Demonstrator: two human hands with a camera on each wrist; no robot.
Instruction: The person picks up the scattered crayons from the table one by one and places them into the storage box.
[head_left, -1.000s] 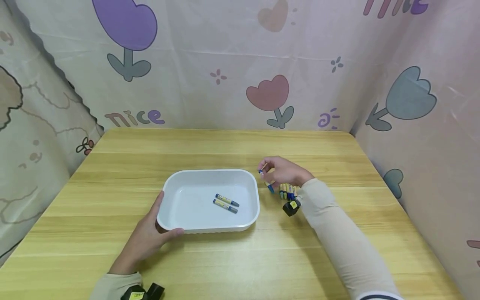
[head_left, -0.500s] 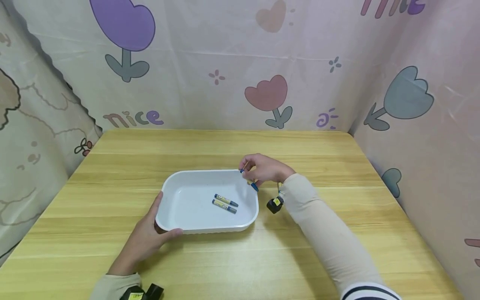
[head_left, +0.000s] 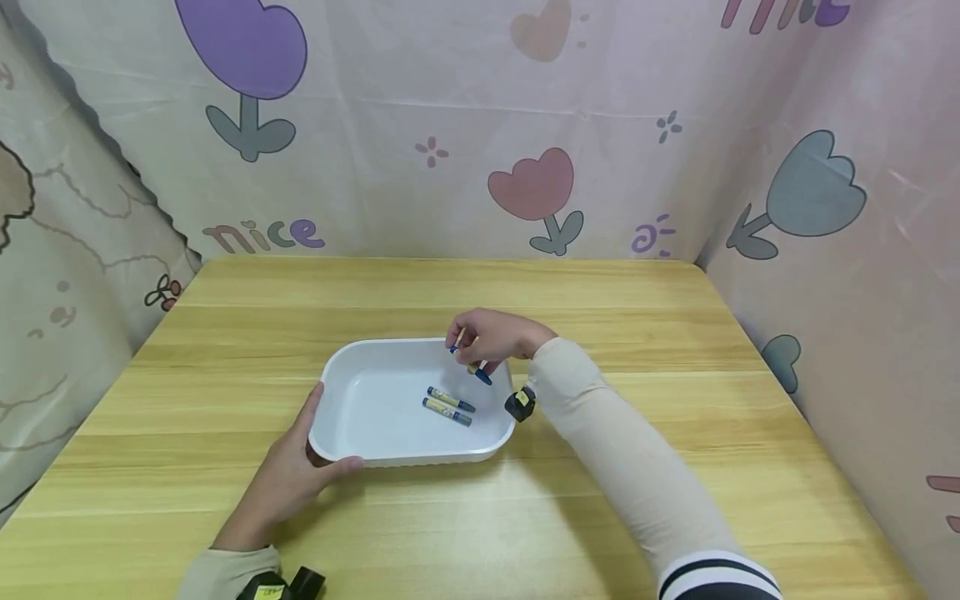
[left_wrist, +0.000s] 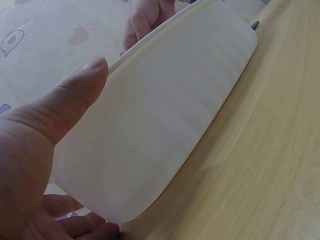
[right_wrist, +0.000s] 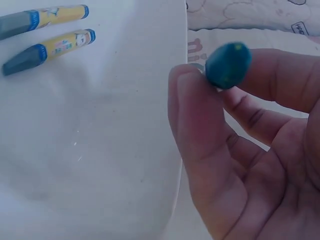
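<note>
A white plastic tray (head_left: 375,442) sits on the table, with two grey-tipped crayons (head_left: 450,400) in yellow wrappers lying inside it. My left hand (head_left: 288,475) holds the tray's near left corner. In the left wrist view its thumb (left_wrist: 82,92) lies against the side by the rim, and the other fingers curl round the corner. Over the far right part of the tray, my right hand (head_left: 495,336) pinches a blue-tipped crayon (head_left: 480,374) between thumb and fingers. The right wrist view shows this crayon (right_wrist: 228,65) end-on, its tip blue-green.
The wooden table (head_left: 637,317) extends round the tray on all sides. A printed cloth (head_left: 375,183) hangs behind it and at both sides. Past the tray's far end, a green crayon tip (left_wrist: 255,24) shows in the left wrist view.
My right hand has carried the blue-tipped crayon leftward, from beside the tray to over it. The row of crayons on the table is now hidden behind my right arm. My left hand stays put.
</note>
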